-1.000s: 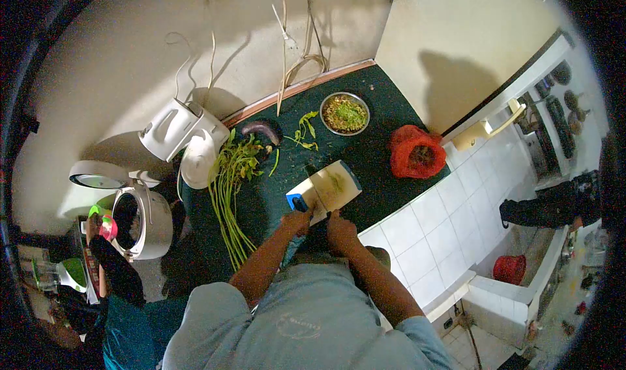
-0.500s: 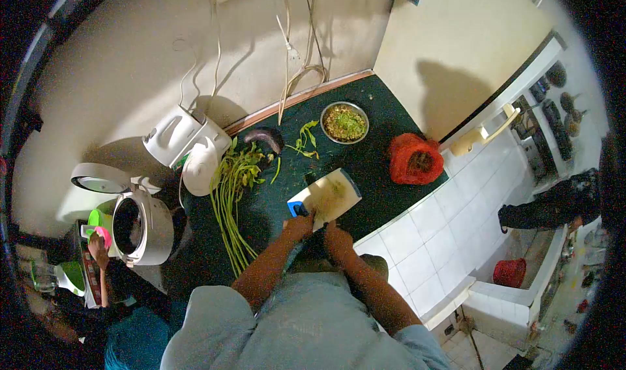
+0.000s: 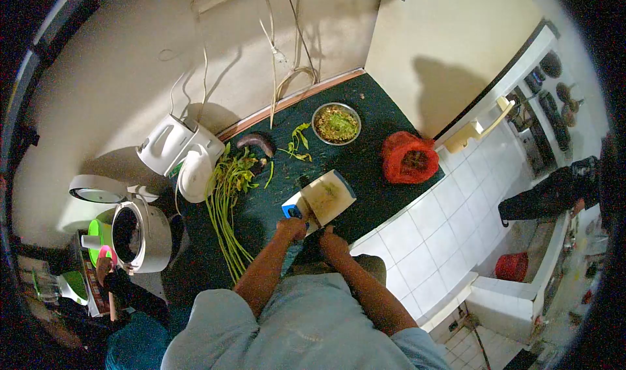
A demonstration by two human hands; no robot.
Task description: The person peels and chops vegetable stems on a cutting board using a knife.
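A white cutting board (image 3: pixel 336 200) with blue ends lies on the dark green counter, with a little chopped green on it. My left hand (image 3: pixel 291 228) is closed on its near blue corner. A knife (image 3: pixel 312 207) lies across the board, its handle end in my closed right hand (image 3: pixel 332 243). To the left are long-stemmed greens (image 3: pixel 225 220) and a purple eggplant (image 3: pixel 256 143). Loose leaves (image 3: pixel 298 141) lie behind the board. A metal bowl (image 3: pixel 336 123) holds chopped green and pale pieces. An open red bag (image 3: pixel 409 158) stands at the right.
A white kettle (image 3: pixel 166 143) and an open rice cooker (image 3: pixel 143 233) stand at the left. Beside the cooker, a co-worker's hand (image 3: pixel 104 269) is at a pink item. Cords hang on the wall. White tiles (image 3: pixel 424 233) and a red basin (image 3: pixel 510 267) are at the right.
The view has shifted slightly. The co-worker's hand and the pink item have moved down beside the rice cooker. My hands stay at the board and knife, with only small movement.
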